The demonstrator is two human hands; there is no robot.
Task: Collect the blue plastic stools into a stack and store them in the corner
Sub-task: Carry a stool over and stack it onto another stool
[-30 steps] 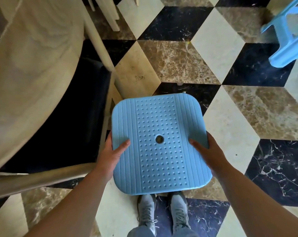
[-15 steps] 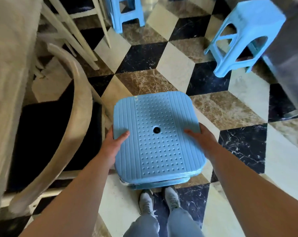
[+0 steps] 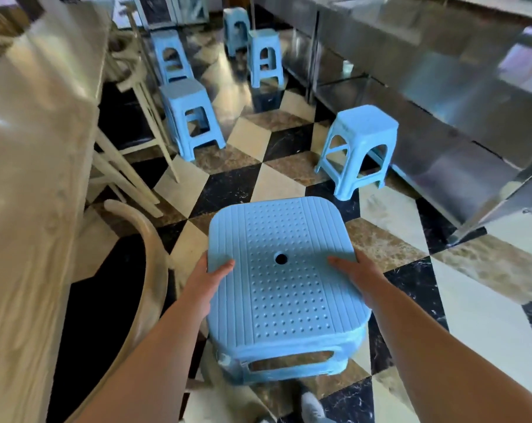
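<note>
Blue held stool (image 3: 284, 285) gripped by left hand (image 3: 208, 280) and right hand (image 3: 354, 271), five floor stools (image 3: 360, 148) beyond

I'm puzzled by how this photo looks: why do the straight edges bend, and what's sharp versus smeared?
Head view: the wide lens bows the table edge and counter; the held stool and both hands, left and right, look sharp; the far stools and steel are smeared, with glare on the floor.

1. no readable text, labels, brands, numbers or signs anywhere in view.
2. dotted, ribbed seat of the light blue plastic stool (image 3: 284, 273) held up front: unmarked.
</note>
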